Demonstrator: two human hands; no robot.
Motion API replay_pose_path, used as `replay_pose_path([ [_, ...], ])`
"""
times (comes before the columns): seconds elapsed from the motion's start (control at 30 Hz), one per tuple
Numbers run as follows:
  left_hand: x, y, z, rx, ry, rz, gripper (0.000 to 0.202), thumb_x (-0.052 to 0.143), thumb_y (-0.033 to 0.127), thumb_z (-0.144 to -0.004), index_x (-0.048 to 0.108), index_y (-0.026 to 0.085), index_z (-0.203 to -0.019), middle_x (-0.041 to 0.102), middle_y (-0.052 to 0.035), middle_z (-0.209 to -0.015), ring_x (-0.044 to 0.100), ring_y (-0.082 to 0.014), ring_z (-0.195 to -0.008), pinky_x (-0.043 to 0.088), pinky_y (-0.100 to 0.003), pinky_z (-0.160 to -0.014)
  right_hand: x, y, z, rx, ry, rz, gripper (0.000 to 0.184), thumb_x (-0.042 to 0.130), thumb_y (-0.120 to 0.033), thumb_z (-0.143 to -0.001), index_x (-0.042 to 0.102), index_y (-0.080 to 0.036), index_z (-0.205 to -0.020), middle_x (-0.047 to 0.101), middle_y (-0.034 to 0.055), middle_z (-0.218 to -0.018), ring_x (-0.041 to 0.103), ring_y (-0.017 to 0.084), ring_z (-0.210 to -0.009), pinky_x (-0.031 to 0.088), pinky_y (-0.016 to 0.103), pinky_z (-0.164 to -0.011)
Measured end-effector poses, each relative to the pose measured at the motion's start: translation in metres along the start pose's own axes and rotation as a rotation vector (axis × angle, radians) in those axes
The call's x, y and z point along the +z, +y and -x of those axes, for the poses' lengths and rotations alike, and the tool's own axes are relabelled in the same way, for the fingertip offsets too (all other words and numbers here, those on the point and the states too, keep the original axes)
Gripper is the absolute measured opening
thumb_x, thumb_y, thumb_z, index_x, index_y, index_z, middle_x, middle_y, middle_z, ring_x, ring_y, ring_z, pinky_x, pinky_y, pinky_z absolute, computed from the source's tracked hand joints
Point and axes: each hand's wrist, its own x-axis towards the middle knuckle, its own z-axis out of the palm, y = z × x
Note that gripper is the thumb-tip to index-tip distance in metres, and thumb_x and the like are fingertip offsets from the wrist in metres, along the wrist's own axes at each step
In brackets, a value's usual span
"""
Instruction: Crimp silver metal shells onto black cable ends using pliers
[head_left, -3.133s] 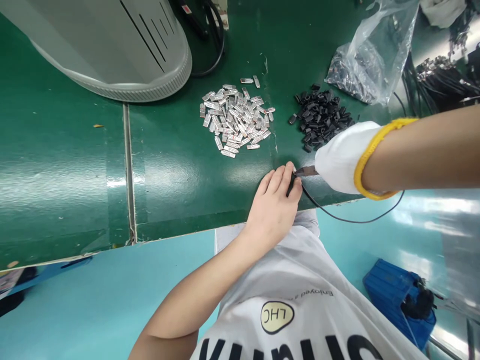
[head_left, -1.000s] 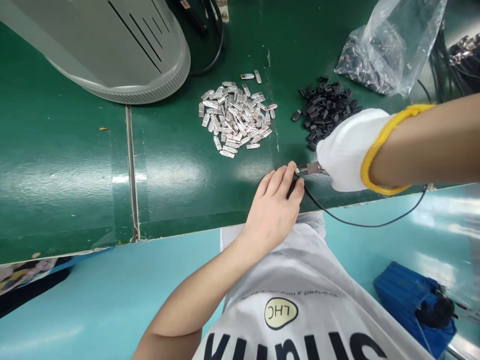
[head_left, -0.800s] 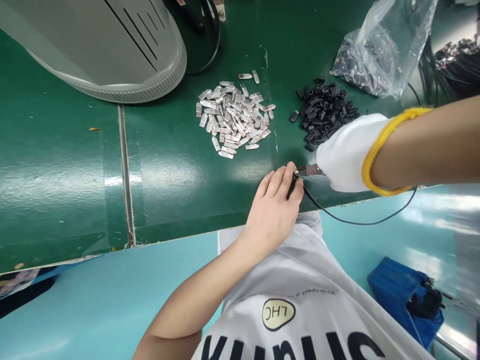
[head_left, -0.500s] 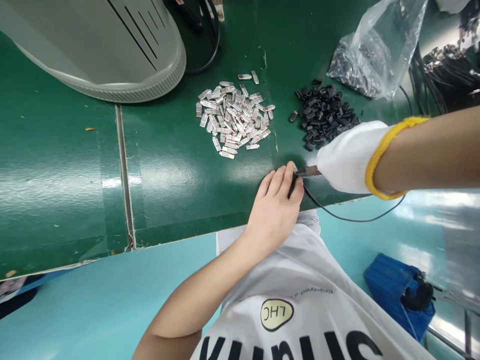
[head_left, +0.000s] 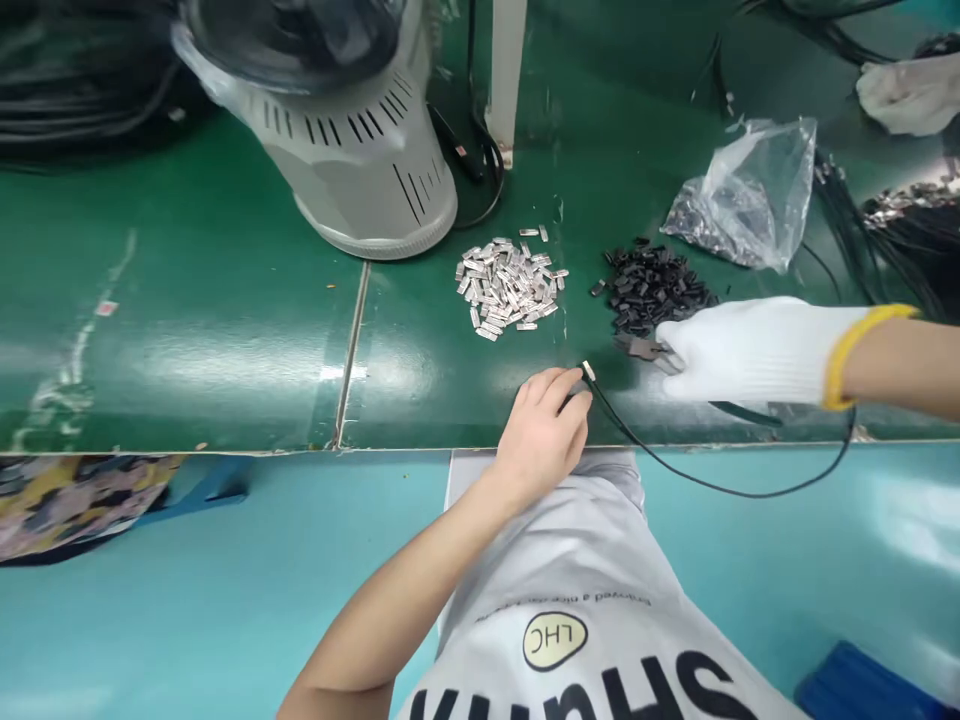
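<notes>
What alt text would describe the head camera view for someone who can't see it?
A person's bare left hand grips a thin black cable with a small metal tip, while the white-gloved right hand holds small metal pliers beside it. On the green workbench lie a pile of small silver metal pieces and a pile of black pieces.

Bright, even overhead light, wide-angle view
Glare streaks the glossy green desk (head_left: 225, 362); a soft shadow lies under the bare hand (head_left: 544, 432); edges bend slightly.
</notes>
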Motion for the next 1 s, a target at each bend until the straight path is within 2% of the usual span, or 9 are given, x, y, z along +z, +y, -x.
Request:
replay_pose_path([
  [0.1, -0.003, 0.007, -0.003, -0.180, 0.070, -0.068, 0.018, 0.055, 0.019, -0.106, 0.070, 0.017, -0.118, 0.075, -0.0114, -0.117, 0.065, -0.0272, -0.110, 0.051, -0.043, -0.094, -0.003, 0.014, 0.019, 0.058, -0.133, -0.071, 0.066, 0.067, -0.085, -0.078, 0.064, -0.023, -0.099, 0.064, 0.0066, -0.081, 0.054, 0.020, -0.066, 0.044, 0.039, -0.067],
  [0.2, -0.003, 0.017, -0.013, -0.392, 0.019, -0.173, 0.017, 0.063, 0.032, -0.107, 0.071, 0.020, -0.115, 0.074, -0.0089, -0.110, 0.063, -0.0284, -0.105, 0.044, -0.043, -0.089, 0.011, 0.029, 0.036, -0.013, -0.216, -0.588, 0.060, 0.068, -0.079, -0.083, 0.056, -0.023, -0.101, 0.055, 0.0018, -0.081, 0.043, 0.013, -0.064, 0.036, 0.031, -0.060],
  [0.37, 0.007, 0.032, -0.034, -0.537, -0.040, -0.177, 0.032, 0.079, 0.051, -0.097, 0.072, 0.023, -0.109, 0.072, -0.0059, -0.109, 0.061, -0.0282, -0.108, 0.038, -0.042, -0.091, 0.054, 0.037, 0.033, -0.427, 0.148, -1.281, 0.034, 0.075, -0.047, -0.090, 0.058, -0.021, -0.104, 0.055, 0.0023, -0.104, 0.053, 0.013, -0.092, 0.047, 0.027, -0.082],
  [0.47, 0.017, 0.039, -0.043, -0.568, -0.049, -0.194, 0.033, 0.086, 0.048, -0.091, 0.070, 0.022, -0.104, 0.072, -0.0054, -0.108, 0.061, -0.0282, -0.108, 0.038, -0.043, -0.092, 0.087, 0.034, 0.021, -0.582, 0.248, -1.638, 0.039, 0.071, -0.048, -0.093, 0.062, -0.024, -0.122, 0.059, 0.0041, -0.108, 0.060, 0.017, -0.099, 0.051, 0.036, -0.096],
  [0.63, 0.032, 0.046, -0.044, -0.617, 0.012, -0.073, 0.014, 0.081, 0.021, -0.088, 0.067, 0.022, -0.092, 0.073, -0.0040, -0.103, 0.062, -0.0270, -0.107, 0.040, -0.044, -0.097, 0.133, 0.027, 0.016, -0.481, 0.461, -1.761, 0.053, 0.071, -0.043, -0.093, 0.057, -0.023, -0.141, 0.067, 0.0084, -0.118, 0.066, 0.023, -0.115, 0.051, 0.041, -0.105],
  [0.73, 0.028, 0.047, -0.038, -0.684, 0.192, 0.364, 0.009, 0.075, 0.025, -0.093, 0.067, 0.022, -0.093, 0.075, -0.0027, -0.096, 0.070, -0.0226, -0.099, 0.049, -0.041, -0.098, 0.138, 0.018, 0.024, -0.470, 0.519, -1.698, 0.056, 0.071, -0.041, -0.092, 0.055, -0.022, -0.141, 0.069, 0.0087, -0.120, 0.067, 0.022, -0.117, 0.052, 0.039, -0.106],
  [0.83, 0.011, 0.043, -0.033, -0.796, 0.406, 0.871, 0.027, 0.082, 0.041, -0.091, 0.067, 0.021, -0.100, 0.076, -0.0025, -0.089, 0.076, -0.0199, -0.089, 0.057, -0.037, -0.092, 0.134, 0.008, 0.030, -0.435, 0.523, -1.645, 0.056, 0.070, -0.044, -0.090, 0.055, -0.021, -0.138, 0.071, 0.0092, -0.117, 0.067, 0.021, -0.118, 0.053, 0.041, -0.108],
  [0.93, -0.014, 0.037, -0.032, -0.838, 0.511, 1.065, 0.034, 0.089, 0.044, -0.085, 0.072, 0.020, -0.104, 0.068, 0.0027, -0.078, 0.065, -0.0111, -0.066, 0.057, -0.027, -0.069, 0.134, 0.000, 0.029, -0.341, 0.564, -1.607, 0.059, 0.066, -0.053, -0.090, 0.054, -0.021, -0.138, 0.072, 0.0075, -0.112, 0.068, 0.021, -0.115, 0.054, 0.041, -0.108],
  [1.0, -0.026, 0.035, -0.034, -0.848, 0.478, 1.008, 0.034, 0.090, 0.043, -0.085, 0.077, 0.018, -0.105, 0.058, 0.0057, -0.069, 0.046, -0.0045, -0.053, 0.039, -0.017, -0.050, 0.135, -0.003, 0.026, -0.270, 0.575, -1.560, 0.057, 0.064, -0.057, -0.092, 0.055, -0.023, -0.137, 0.072, 0.0057, -0.112, 0.068, 0.020, -0.115, 0.054, 0.039, -0.108],
])
